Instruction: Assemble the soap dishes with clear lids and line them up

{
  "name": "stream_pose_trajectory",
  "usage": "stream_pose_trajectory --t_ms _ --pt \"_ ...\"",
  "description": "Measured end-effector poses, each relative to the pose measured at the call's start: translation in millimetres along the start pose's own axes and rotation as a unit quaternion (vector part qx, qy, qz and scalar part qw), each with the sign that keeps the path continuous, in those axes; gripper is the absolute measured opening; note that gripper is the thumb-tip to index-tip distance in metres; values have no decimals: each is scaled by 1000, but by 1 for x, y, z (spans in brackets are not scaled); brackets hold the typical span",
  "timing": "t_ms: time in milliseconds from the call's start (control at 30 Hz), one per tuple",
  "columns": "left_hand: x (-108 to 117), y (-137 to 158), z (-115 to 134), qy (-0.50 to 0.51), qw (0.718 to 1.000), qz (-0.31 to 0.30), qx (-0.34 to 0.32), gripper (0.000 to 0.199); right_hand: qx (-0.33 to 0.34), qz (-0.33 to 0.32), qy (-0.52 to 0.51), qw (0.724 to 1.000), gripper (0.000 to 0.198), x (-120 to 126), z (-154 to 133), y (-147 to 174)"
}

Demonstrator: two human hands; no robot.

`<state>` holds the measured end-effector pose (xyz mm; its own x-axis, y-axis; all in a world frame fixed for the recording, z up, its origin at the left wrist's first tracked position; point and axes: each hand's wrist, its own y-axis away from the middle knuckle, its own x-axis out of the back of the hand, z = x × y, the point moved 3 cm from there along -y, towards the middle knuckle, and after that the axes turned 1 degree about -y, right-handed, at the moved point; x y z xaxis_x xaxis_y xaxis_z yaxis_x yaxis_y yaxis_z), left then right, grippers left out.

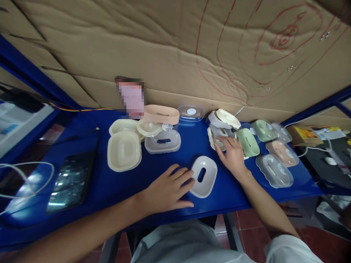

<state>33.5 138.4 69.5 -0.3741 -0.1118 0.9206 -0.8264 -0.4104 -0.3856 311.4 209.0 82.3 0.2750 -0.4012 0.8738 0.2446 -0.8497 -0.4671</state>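
Observation:
A pale grey oval plastic piece with a slot [209, 178] lies on the blue table near its front edge. My left hand [171, 188] is beside its left rim, fingers spread, fingertips at or just over the edge; nothing is gripped. Farther right, my right hand [232, 153] reaches palm down over a group of grey and cream plastic pieces [212, 138]. Its thumb and fingers are apart at a wavy-edged piece; whether they press on it I cannot tell. Right of that hand leans a green slotted box [249, 141]. Behind it sit a cream oval piece [229, 118] and grey ones.
Cream trays [124, 151], a peach piece [161, 114] and a grey slotted piece [164, 141] stand to the left. A clear cover [186, 114] lies at the back. Several covered boxes [275, 170] are at right. A dark tablet [70, 180] and cables lie at left; cardboard [170, 47] backs the table.

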Motion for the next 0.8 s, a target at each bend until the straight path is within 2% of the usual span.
stream_pose_trajectory --t_ms 100,233,367,467,533,700,800 --pt "0 1 -2 -19 999 9 24 58 10 -23 83 996 37 -4 7 1" --pt "3 3 -5 -35 998 16 59 55 49 -86 114 989 36 -14 4 4" --pt "3 1 -3 -25 998 4 51 33 94 -145 21 985 24 -12 -3 5" --pt "9 -2 -4 -23 997 43 67 26 143 -213 -73 964 21 -3 -7 7" --pt "16 -3 -5 -14 994 80 72 25 151 -240 -102 954 21 2 -4 8" --pt "29 -2 -6 39 987 145 54 28 149 -233 -132 952 20 5 11 6" --pt "26 -1 -10 60 985 154 57 31 165 -239 -200 936 23 5 10 6"
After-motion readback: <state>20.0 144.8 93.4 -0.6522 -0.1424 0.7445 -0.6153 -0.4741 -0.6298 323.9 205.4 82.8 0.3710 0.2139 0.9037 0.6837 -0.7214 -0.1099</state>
